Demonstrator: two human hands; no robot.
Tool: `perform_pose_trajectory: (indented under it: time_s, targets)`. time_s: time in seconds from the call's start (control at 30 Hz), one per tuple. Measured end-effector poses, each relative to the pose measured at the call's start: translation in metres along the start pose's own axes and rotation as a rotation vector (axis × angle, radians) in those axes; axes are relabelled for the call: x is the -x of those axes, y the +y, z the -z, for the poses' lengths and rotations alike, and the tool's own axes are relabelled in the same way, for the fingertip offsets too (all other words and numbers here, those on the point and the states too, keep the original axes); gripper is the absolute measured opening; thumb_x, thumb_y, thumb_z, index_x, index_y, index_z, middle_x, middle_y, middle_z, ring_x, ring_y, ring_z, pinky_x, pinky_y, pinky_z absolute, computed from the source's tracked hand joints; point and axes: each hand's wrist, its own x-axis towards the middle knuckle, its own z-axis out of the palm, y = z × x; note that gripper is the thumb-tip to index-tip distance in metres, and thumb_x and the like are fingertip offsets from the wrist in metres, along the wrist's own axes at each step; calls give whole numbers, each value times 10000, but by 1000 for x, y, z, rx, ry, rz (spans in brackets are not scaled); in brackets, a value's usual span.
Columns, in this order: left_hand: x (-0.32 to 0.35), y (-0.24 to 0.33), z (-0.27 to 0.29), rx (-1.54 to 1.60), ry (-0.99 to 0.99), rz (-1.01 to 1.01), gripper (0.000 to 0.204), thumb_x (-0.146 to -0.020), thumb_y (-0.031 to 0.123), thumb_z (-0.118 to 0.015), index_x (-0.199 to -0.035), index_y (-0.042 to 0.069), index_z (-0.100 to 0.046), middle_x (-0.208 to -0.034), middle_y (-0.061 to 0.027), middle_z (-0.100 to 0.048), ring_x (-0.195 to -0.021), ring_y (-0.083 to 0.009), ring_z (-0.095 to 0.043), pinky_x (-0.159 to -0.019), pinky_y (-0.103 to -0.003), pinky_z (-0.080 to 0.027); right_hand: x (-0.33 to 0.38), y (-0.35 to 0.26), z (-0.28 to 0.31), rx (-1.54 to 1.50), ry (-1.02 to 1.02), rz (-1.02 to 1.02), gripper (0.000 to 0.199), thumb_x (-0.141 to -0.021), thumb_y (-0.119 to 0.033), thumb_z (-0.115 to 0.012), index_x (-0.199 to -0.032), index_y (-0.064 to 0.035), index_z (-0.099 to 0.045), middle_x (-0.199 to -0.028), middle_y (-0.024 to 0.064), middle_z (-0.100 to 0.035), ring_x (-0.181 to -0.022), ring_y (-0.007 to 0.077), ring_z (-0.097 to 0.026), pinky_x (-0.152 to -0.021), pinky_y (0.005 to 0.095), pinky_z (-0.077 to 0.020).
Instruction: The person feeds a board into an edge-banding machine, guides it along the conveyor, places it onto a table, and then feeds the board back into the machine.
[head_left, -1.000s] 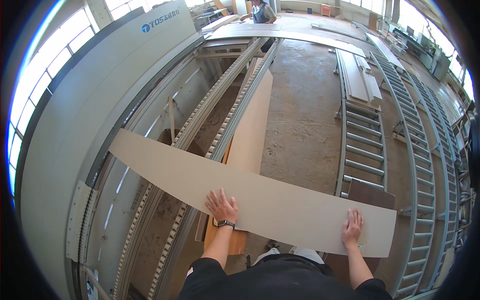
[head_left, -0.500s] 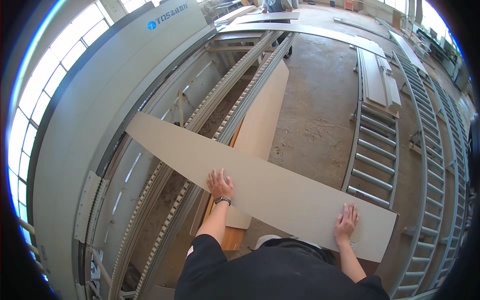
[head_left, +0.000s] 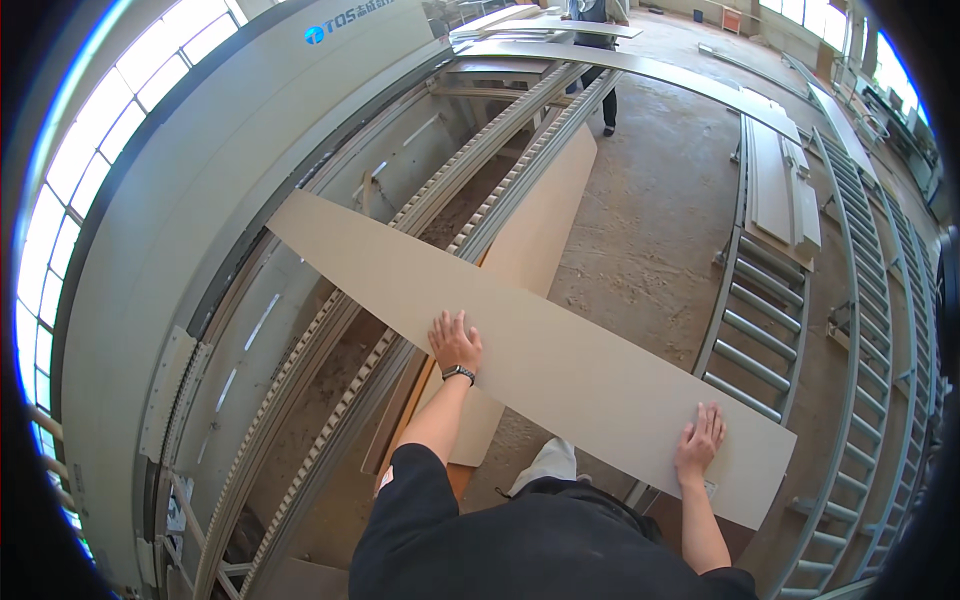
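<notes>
A long pale beige panel [head_left: 560, 350] runs level in front of me, from the machine's roller track at upper left to my lower right. My left hand [head_left: 455, 342] lies flat on its near edge around the middle, with a dark watch on the wrist. Spread flat near the panel's right end is my right hand [head_left: 700, 442]. Both hands grip the panel from above. Its far left end [head_left: 300, 215] reaches over the roller track.
A large grey machine housing [head_left: 190, 200] curves along the left with roller tracks [head_left: 480, 170]. A brown board [head_left: 540, 230] leans below the track. A roller conveyor [head_left: 765, 330] stands right. Stacked panels [head_left: 785, 180] lie behind it. Another person [head_left: 600, 60] stands far back.
The panel has swung its far end up and to the right over the roller track, and both my hands have travelled with it. The view has tilted toward the machine.
</notes>
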Motion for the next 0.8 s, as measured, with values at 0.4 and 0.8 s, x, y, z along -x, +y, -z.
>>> perform_pose_trajectory:
  time_s: [0.4,0.8]
  targets:
    - [-61,76,-34,126,117,-109,490,-871,259,-609,-1342,129,-573,-1484,-176,-495,-1405,-400,-414,-1175,-556,-298,-101,23,-29,48,-33,-37,560,-874,-87,-522,-1434,-84,-504,-1574,135,-415,-1473,314,-346,-1228,474,-204]
    - [-131,154,-71,211,115,-152,454,-858,232,-623,-1300,135,-593,-1476,-153,-504,-1394,-393,-426,-1178,-549,-295,-212,52,-63,67,-27,-21,570,-866,-54,-509,-1435,-92,-501,-1571,136,-420,-1470,321,-350,-1229,470,-204]
